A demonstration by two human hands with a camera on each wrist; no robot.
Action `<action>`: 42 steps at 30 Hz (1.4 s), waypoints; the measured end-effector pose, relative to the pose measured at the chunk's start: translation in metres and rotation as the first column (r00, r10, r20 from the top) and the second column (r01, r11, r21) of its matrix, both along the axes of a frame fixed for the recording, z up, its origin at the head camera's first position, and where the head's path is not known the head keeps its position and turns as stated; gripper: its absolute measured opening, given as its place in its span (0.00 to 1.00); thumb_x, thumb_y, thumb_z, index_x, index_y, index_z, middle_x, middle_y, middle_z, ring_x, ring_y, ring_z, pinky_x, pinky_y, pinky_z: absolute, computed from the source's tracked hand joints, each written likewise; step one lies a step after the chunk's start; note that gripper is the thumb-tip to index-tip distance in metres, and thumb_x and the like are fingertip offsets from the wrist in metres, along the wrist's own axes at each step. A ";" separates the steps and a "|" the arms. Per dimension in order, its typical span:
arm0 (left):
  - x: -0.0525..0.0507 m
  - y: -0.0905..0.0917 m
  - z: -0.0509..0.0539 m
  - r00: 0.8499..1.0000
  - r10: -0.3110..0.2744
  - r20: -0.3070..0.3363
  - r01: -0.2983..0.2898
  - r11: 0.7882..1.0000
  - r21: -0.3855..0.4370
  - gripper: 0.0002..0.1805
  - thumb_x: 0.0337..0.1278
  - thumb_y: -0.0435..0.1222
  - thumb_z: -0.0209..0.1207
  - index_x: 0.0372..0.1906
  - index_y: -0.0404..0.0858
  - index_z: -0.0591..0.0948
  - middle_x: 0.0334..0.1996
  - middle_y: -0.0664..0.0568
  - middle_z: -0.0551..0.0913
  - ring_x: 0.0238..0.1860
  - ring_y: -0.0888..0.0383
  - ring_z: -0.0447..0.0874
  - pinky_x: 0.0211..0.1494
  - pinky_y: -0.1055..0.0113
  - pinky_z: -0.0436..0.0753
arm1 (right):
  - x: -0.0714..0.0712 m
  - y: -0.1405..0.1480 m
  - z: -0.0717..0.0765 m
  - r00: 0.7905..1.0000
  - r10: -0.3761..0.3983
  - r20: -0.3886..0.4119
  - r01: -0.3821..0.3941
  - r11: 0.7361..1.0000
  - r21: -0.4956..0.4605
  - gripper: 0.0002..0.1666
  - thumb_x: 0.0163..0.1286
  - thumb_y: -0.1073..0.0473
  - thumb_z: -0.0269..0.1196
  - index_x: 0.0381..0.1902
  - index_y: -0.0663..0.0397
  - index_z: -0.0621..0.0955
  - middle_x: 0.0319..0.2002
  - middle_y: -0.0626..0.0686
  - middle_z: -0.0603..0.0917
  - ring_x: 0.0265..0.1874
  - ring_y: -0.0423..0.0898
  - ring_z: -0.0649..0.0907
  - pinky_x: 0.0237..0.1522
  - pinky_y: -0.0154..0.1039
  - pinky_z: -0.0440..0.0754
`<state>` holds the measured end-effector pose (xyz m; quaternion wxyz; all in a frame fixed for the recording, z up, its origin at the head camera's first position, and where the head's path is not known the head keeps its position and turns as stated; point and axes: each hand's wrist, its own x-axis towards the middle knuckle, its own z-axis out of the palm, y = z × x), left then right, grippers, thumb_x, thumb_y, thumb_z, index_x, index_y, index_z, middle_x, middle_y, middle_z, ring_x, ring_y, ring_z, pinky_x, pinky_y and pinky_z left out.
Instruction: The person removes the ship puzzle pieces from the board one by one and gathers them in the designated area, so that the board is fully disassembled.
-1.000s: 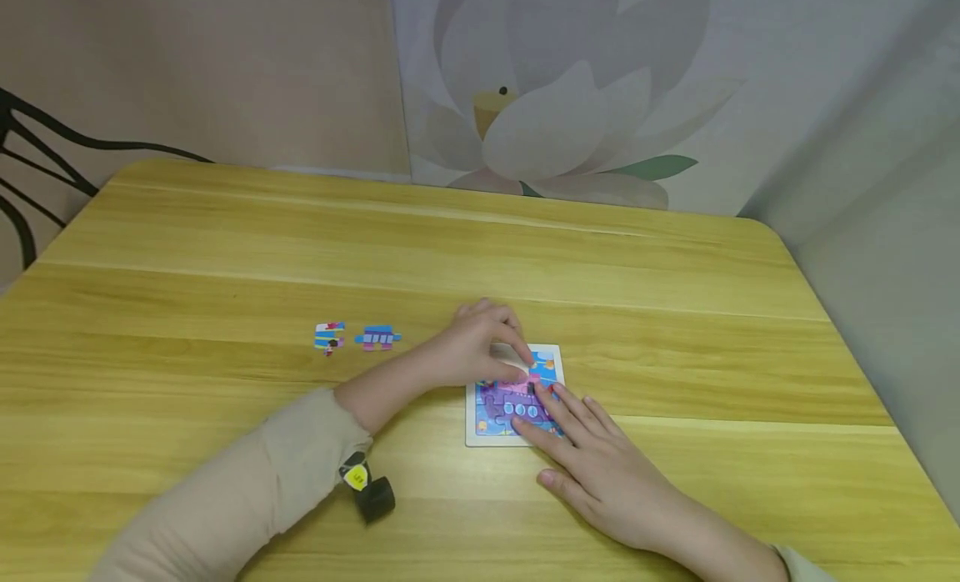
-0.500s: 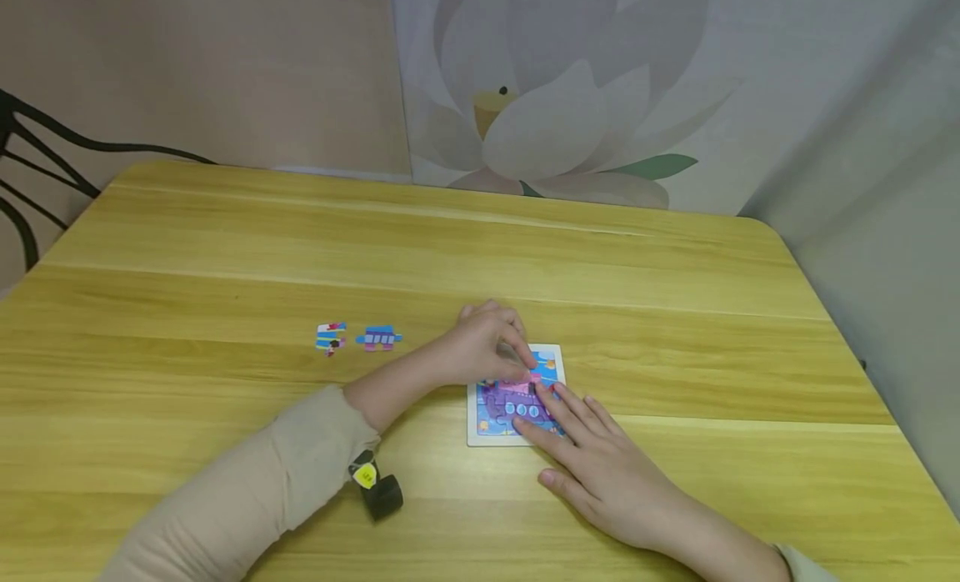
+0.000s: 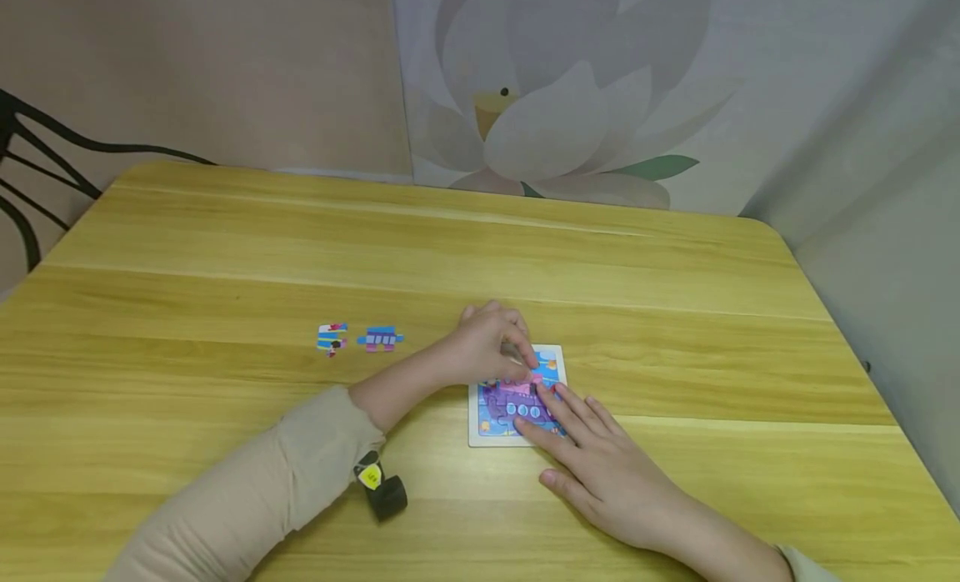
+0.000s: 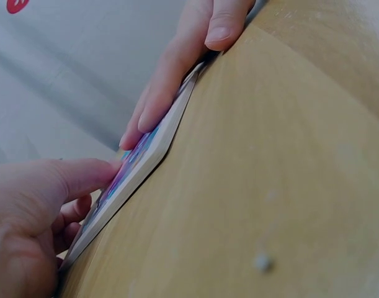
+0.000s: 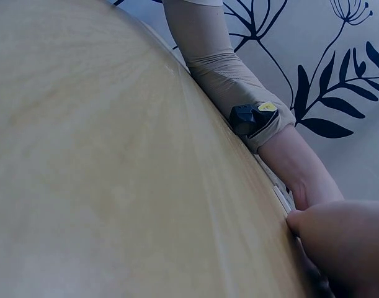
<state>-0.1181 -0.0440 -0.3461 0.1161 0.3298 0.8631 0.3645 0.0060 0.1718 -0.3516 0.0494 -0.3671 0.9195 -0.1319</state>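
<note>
A small jigsaw puzzle (image 3: 522,411) in a white-bordered tray (image 3: 474,428) lies on the table, with a purple and pink picture on blue. My left hand (image 3: 491,344) reaches over its upper left part. Thumb and index finger pinch a pink puzzle piece (image 3: 536,378) at the picture's upper middle, though the fingers cover most of it. In the left wrist view the thumb (image 4: 93,174) meets the picture's surface. From the lower right, my right hand (image 3: 600,465) rests its extended fingers on the puzzle. The right wrist view mostly hides the tray behind the hand.
Two loose puzzle pieces lie left of the tray: one blue and purple (image 3: 380,338), one white, blue and yellow (image 3: 331,338). A black wrist camera (image 3: 386,497) hangs under the left cuff. A black chair (image 3: 45,148) stands beyond the table's left edge.
The left forearm and wrist have shifted slightly to the right, while the left fingertips stay at the same place on the puzzle. The right hand keeps its position.
</note>
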 end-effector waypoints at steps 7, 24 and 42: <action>0.001 0.001 0.002 1.000 0.007 0.015 -0.007 1.000 0.000 0.05 0.46 0.39 0.72 0.26 0.52 0.86 0.37 0.64 0.77 0.46 0.61 0.67 0.52 0.57 0.58 | 0.000 0.000 0.000 1.000 -0.009 0.012 0.009 1.000 -0.004 0.31 0.76 0.44 0.47 0.74 0.34 0.57 0.76 0.49 0.42 0.73 0.51 0.44 0.68 0.56 0.45; 0.000 -0.003 -0.001 0.999 -0.022 0.028 0.021 0.998 0.052 0.05 0.48 0.37 0.71 0.28 0.51 0.86 0.40 0.67 0.81 0.51 0.61 0.70 0.57 0.56 0.57 | 0.000 -0.003 0.001 1.000 0.009 -0.005 -0.009 1.000 -0.021 0.31 0.76 0.45 0.47 0.74 0.35 0.58 0.76 0.49 0.43 0.73 0.51 0.45 0.68 0.56 0.45; 0.000 -0.001 -0.003 1.000 -0.018 0.020 0.015 0.993 0.114 0.14 0.52 0.38 0.69 0.46 0.46 0.85 0.38 0.65 0.82 0.46 0.64 0.73 0.54 0.61 0.63 | 0.000 -0.003 0.001 1.000 0.005 -0.003 -0.005 1.000 -0.005 0.31 0.76 0.44 0.47 0.74 0.34 0.58 0.76 0.50 0.44 0.73 0.50 0.44 0.69 0.54 0.44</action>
